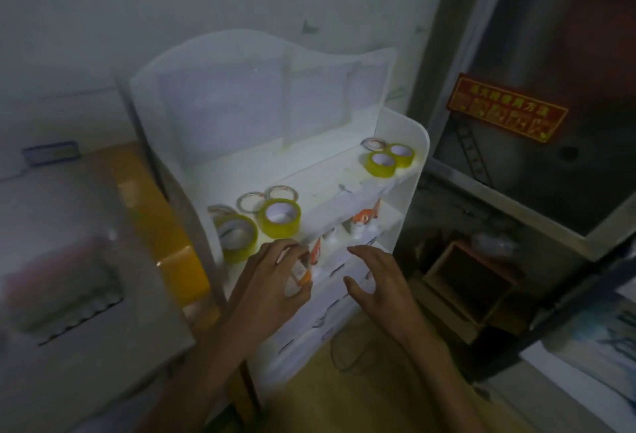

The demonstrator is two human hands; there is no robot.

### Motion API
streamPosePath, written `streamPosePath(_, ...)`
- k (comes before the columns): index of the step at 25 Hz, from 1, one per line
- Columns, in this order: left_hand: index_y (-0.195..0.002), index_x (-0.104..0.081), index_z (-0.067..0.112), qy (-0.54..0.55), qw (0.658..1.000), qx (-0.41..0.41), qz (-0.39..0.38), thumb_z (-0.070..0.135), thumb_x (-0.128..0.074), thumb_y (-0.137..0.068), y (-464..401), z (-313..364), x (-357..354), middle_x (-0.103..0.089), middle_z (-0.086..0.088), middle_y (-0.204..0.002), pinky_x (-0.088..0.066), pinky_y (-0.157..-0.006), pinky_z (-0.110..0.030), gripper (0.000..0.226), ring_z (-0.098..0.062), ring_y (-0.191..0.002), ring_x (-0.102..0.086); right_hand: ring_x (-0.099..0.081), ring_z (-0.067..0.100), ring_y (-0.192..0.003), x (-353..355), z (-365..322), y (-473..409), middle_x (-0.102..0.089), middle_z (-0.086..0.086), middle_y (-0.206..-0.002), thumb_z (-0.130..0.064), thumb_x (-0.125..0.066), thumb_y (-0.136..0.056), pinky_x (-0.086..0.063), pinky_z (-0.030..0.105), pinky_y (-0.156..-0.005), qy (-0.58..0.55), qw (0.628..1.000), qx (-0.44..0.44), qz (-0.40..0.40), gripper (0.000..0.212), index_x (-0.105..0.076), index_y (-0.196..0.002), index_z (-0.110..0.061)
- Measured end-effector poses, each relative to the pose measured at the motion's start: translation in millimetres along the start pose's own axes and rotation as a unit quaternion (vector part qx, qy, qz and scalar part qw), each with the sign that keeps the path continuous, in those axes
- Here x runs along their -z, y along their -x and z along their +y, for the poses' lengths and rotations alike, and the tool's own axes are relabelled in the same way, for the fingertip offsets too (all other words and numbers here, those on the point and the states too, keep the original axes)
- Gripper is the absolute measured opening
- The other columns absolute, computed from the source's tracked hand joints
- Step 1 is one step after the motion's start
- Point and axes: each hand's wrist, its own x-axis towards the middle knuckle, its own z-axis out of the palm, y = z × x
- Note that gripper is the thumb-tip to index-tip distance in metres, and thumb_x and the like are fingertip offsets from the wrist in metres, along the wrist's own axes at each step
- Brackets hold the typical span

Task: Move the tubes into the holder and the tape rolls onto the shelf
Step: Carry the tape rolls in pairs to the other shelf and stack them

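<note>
Shelf [330, 188]: tape rolls [278, 219] lie here.
Left hand [275, 277]: we grip a tube [298, 276].
Right hand [375, 277]: fingers apart, holding nothing.
Next: we slot it into the holder [344, 253].

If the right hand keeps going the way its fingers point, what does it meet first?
Probably the white holder at its front ledge, just beyond the right hand, near the orange-and-white tube standing there. Depth is unclear, so this is only a guess.

On the white shelf [330, 188] lie four yellow tape rolls [279, 218] and four clear tape rolls [253, 201]. Below the shelf's front edge, about four orange-and-white tubes [365, 222] show; blur hinders an exact count.
</note>
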Motion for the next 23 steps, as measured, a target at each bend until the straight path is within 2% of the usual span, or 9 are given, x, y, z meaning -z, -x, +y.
streamPosePath(2,-0.114,-0.06,0.021,-0.011,1.0,-0.001,0.002,0.04,-0.051,-0.078,-21.4,0.6,-15.2,-0.057,0.002,-0.114,-0.055,-0.078,-0.035,0.042,-0.017,-0.099,-0.053,-0.034,-0.007,-0.121,5.1,24.0,-16.0,-0.049,-0.013,-0.137,-0.042,-0.061,-0.089,-0.022,0.007,-0.101,-0.003,1.0,-0.001,-0.002,0.046,-0.05,-0.132,-0.031)
streamPosePath(4,-0.11,-0.063,0.017,-0.023,1.0,0.001,0.012,0.039,-0.049,-0.078,-41.2,-0.6,-29.5,-0.061,-0.002,-0.109,-0.055,-0.072,-0.036,0.042,-0.019,-0.094,-0.053,-0.041,0.002,-0.124,1.6,47.1,-34.0,-0.05,-0.011,-0.138,-0.039,-0.063,-0.089,-0.029,0.016,-0.104,-0.005,1.0,-0.008,-0.008,0.045,-0.05,-0.132,-0.031)
streamPosePath(7,-0.113,-0.067,0.011,-0.029,0.999,0.043,0.013,0.042,-0.048,-0.082,-66.6,-22.1,-60.7,-0.064,-0.009,-0.113,-0.055,-0.078,-0.04,0.047,-0.028,-0.098,-0.06,-0.048,0.013,-0.124,-13.1,80.6,-73.3,-0.054,-0.005,-0.136,-0.044,-0.061,-0.087,-0.04,0.032,-0.106,-0.007,1.0,-0.002,-0.025,0.048,-0.052,-0.131,-0.027)
streamPosePath(9,-0.116,-0.066,0.01,-0.029,0.996,0.081,0.012,0.045,-0.05,-0.081,-81.9,-49.7,-83.9,-0.062,-0.01,-0.118,-0.054,-0.085,-0.042,0.052,-0.03,-0.104,-0.06,-0.051,0.014,-0.122,-24.1,100.3,-105.9,-0.057,-0.004,-0.133,-0.043,-0.06,-0.087,-0.043,0.033,-0.104,-0.003,0.999,0.029,-0.043,0.047,-0.054,-0.129,-0.024)
streamPosePath(11,-0.117,-0.065,0.012,-0.046,0.993,0.111,-0.003,0.045,-0.052,-0.078,-104.8,-77.2,-102.8,-0.06,-0.008,-0.121,-0.054,-0.088,-0.042,0.052,-0.028,-0.108,-0.058,-0.052,0.012,-0.119,-34.2,115.1,-144.6,-0.058,-0.003,-0.13,-0.04,-0.06,-0.087,-0.042,0.028,-0.102,-0.005,0.997,0.055,-0.058,0.044,-0.055,-0.128,-0.023)
streamPosePath(14,-0.102,-0.066,0.012,-0.078,0.985,0.153,-0.021,0.045,-0.051,-0.074,-135.5,-108.2,-111.7,-0.063,-0.009,-0.104,-0.056,-0.072,-0.042,0.046,-0.032,-0.091,-0.061,-0.051,0.01,-0.117,-53.1,126.9,-196.8,-0.059,-0.004,-0.127,-0.045,-0.051,-0.089,-0.04,0.025,-0.098,-0.005,0.992,0.092,-0.085,0.045,-0.056,-0.127,-0.022)
streamPosePath(17,-0.113,-0.064,0.01,-0.069,0.971,0.227,-0.017,0.055,-0.05,-0.072,-150.6,-145.3,-110.3,-0.063,-0.013,-0.11,-0.055,-0.077,-0.046,0.063,-0.037,-0.097,-0.062,-0.052,0.012,-0.115,-91.3,140.5,-241.6,-0.059,-0.003,-0.124,-0.045,-0.049,-0.088,-0.044,0.028,-0.098,0.001,0.983,0.124,-0.136,0.046,-0.056,-0.127,-0.021)
streamPosePath(20,-0.117,-0.057,0.014,-0.091,0.96,0.265,0.0,0.057,-0.051,-0.076,-142.7,-170.4,-118.5,-0.065,-0.016,-0.108,-0.055,-0.076,-0.047,0.059,-0.036,-0.093,-0.065,-0.053,0.014,-0.114,-133.6,151.7,-270.6,-0.059,-0.003,-0.123,-0.045,-0.048,-0.088,-0.049,0.036,-0.093,-0.012,0.971,0.147,-0.188,0.046,-0.055,-0.127,-0.023)
streamPosePath(23,-0.118,-0.058,0.013,-0.086,0.944,0.319,-0.005,0.068,-0.042,-0.086,-141.1,-183.8,-130.5,-0.065,-0.017,-0.114,-0.056,-0.079,-0.051,0.066,-0.039,-0.097,-0.066,-0.051,0.015,-0.115,-169.7,158.6,-293.2,-0.057,-0.001,-0.124,-0.042,-0.049,-0.086,-0.05,0.037,-0.092,-0.026,0.952,0.188,-0.241,0.045,-0.055,-0.128,-0.024)
